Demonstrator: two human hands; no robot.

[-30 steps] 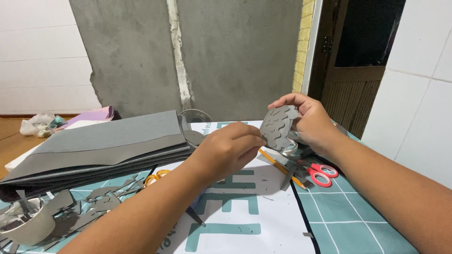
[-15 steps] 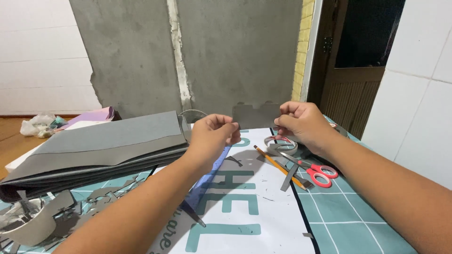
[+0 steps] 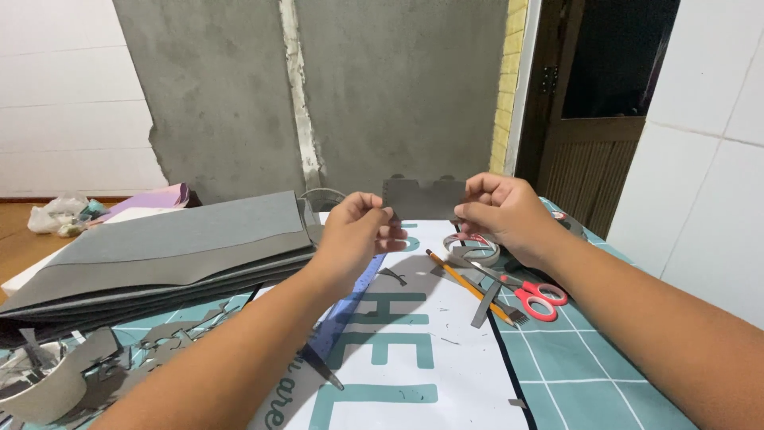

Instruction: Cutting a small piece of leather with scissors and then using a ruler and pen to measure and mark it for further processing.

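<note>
You hold a small grey foam piece (image 3: pixel 423 198) up in front of you, above the table, stretched between both hands. Your left hand (image 3: pixel 360 231) is closed, pinching the piece's left edge between thumb and fingertips. Your right hand (image 3: pixel 500 213) is closed too, pinching the right edge. The piece stands upright, roughly rectangular, with small bumps along its top edge. It touches nothing but your fingers.

Below the hands: a white sheet with teal letters (image 3: pixel 414 350) lies on a teal cutting mat (image 3: pixel 581 374) with a white grid. A blue ruler (image 3: pixel 350 306) runs diagonally under your left forearm. A yellow pencil (image 3: pixel 465 285) lies on the sheet just right of centre, angled toward red-handled scissors (image 3: pixel 537 299) on the mat. A roll of tape (image 3: pixel 471 247) sits just under your right hand.

To your left: a stack of large grey foam sheets (image 3: pixel 175 247) lies flat, with a pink sheet (image 3: pixel 155 199) behind it. Grey foam scraps (image 3: pixel 143 358) litter the mat at lower left, near a second tape roll (image 3: pixel 40 386) at the frame edge.
</note>
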